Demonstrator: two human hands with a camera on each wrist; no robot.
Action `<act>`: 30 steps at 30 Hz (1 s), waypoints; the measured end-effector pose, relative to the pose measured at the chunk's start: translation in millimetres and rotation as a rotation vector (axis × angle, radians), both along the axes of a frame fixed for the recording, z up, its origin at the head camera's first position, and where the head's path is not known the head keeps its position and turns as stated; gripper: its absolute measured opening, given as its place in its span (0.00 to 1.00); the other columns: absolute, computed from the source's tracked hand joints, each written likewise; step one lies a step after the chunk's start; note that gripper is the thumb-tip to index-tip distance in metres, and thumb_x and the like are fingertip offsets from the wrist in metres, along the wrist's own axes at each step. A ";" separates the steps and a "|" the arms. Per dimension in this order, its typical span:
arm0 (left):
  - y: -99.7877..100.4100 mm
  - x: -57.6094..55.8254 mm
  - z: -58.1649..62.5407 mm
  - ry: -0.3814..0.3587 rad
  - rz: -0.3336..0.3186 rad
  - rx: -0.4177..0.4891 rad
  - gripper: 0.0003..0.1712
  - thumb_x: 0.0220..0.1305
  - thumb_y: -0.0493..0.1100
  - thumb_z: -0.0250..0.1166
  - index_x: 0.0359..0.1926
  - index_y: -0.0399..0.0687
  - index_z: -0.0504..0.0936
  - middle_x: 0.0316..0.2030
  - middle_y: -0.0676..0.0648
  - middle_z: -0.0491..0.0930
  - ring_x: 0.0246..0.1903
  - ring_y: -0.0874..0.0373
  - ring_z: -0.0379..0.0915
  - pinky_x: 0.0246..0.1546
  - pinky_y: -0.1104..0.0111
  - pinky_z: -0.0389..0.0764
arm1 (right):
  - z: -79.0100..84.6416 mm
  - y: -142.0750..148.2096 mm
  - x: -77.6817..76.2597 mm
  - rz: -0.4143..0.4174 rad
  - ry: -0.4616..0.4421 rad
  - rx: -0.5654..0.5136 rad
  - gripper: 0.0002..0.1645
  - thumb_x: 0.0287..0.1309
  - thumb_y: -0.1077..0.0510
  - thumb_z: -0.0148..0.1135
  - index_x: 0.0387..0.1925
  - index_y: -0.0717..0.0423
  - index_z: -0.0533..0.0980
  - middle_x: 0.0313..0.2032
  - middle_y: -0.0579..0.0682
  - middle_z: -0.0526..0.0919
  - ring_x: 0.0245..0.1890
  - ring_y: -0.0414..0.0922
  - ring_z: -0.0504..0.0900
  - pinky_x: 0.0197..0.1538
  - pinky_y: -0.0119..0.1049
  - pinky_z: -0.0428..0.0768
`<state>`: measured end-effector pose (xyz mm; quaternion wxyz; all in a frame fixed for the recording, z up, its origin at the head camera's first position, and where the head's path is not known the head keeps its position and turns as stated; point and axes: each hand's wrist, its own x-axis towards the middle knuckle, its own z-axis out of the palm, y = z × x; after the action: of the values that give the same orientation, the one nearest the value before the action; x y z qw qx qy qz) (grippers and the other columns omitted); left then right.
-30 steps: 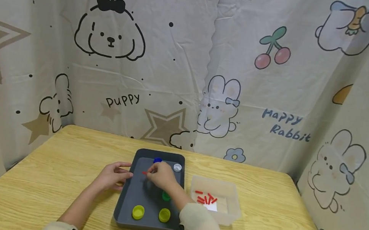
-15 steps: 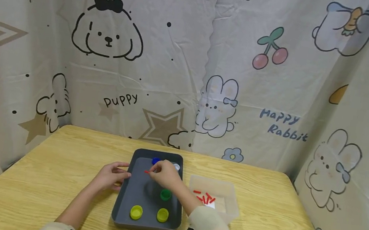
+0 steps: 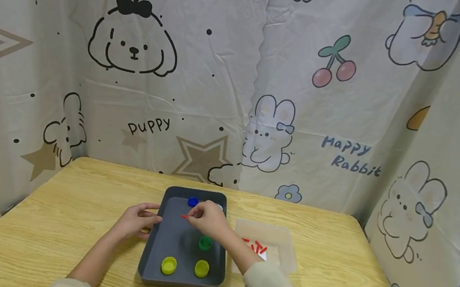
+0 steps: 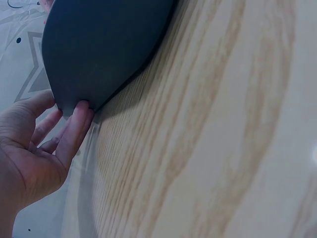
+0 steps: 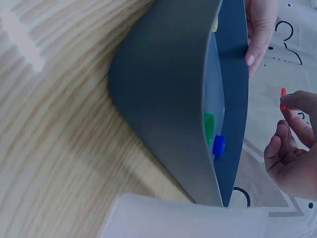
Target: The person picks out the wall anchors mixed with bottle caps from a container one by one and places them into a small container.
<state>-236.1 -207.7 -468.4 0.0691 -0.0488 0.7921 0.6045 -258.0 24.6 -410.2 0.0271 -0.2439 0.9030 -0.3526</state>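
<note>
My right hand (image 3: 209, 220) pinches a small red stick (image 3: 184, 216) between thumb and fingertips, above the far half of the grey tray (image 3: 175, 237). The right wrist view shows the red stick (image 5: 283, 98) pointing up from the pinch, the other fingers loosely bent. My left hand (image 3: 134, 219) rests against the tray's left wall, its fingertips (image 4: 81, 106) touching the outside with little bend and the thumb at the rim. Inside the tray are a blue cap (image 3: 193, 201), a green cap (image 3: 205, 243) and two yellow caps (image 3: 169, 265); a white cap (image 3: 220, 207) is partly hidden behind my right hand.
A translucent plastic box (image 3: 286, 246) with several red sticks (image 3: 258, 246) stands right of the tray, partly covered by my right forearm. Both sit on a wood-grain table (image 3: 90, 193). A patterned curtain (image 3: 202, 87) hangs around the table's back and sides.
My right hand keeps its pinch on the red stick and shifts slightly, uncovering the blue and green caps. The whole head view drifts a little left. My left hand stays at the tray.
</note>
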 end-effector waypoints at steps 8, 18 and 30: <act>0.1 -0.1 -2.2 0.001 0.005 -0.002 0.32 0.61 0.45 0.64 0.64 0.41 0.67 0.51 0.35 0.76 0.35 0.56 0.78 0.30 0.61 0.83 | 8.2 12.5 4.9 0.011 0.002 -0.017 0.03 0.54 0.55 0.65 0.28 0.49 0.82 0.27 0.43 0.73 0.28 0.39 0.69 0.29 0.29 0.70; 0.4 0.5 -2.9 0.012 0.005 -0.003 0.32 0.61 0.45 0.64 0.63 0.40 0.67 0.53 0.34 0.75 0.35 0.56 0.78 0.31 0.61 0.83 | 16.3 31.5 10.8 0.014 0.015 -0.030 0.04 0.55 0.56 0.63 0.30 0.51 0.82 0.28 0.45 0.74 0.29 0.40 0.70 0.28 0.30 0.70; 0.9 1.0 -1.7 0.011 0.006 0.014 0.32 0.61 0.45 0.64 0.63 0.40 0.67 0.52 0.34 0.75 0.34 0.56 0.77 0.30 0.62 0.83 | 16.6 56.0 14.1 -0.028 0.011 -0.040 0.03 0.54 0.56 0.64 0.30 0.51 0.82 0.28 0.45 0.76 0.28 0.40 0.70 0.26 0.29 0.71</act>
<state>-235.0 -206.8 -470.0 0.0631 -0.0473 0.7881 0.6105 -243.8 80.6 -393.6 0.0122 -0.2339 0.8992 -0.3695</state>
